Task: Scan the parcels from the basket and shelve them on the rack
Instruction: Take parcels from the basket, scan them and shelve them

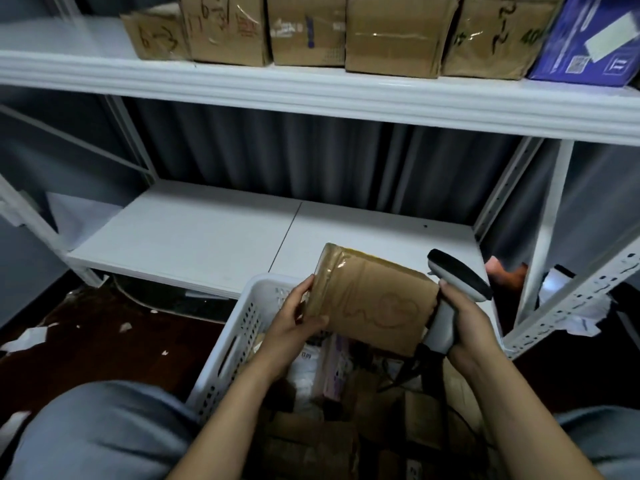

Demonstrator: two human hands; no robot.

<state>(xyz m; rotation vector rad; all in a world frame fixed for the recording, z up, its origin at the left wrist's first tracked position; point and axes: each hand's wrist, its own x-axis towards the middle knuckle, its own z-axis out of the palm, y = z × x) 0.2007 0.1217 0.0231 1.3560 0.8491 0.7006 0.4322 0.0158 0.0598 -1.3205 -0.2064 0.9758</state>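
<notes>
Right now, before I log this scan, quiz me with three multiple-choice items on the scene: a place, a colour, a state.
1. Where is the taped parcel? A on the floor; B in the left hand, above the basket; C on the lower shelf.
2. What colour is the box at the upper shelf's right end? A red; B green; C blue.
3. What is the right hand doing? A hanging open; B gripping the scanner; C pinching the parcel.
Answers: 1 B, that hand grips its left end; 2 C, it stands blue beside brown cartons; 3 B, it is curled round the scanner's handle.
</notes>
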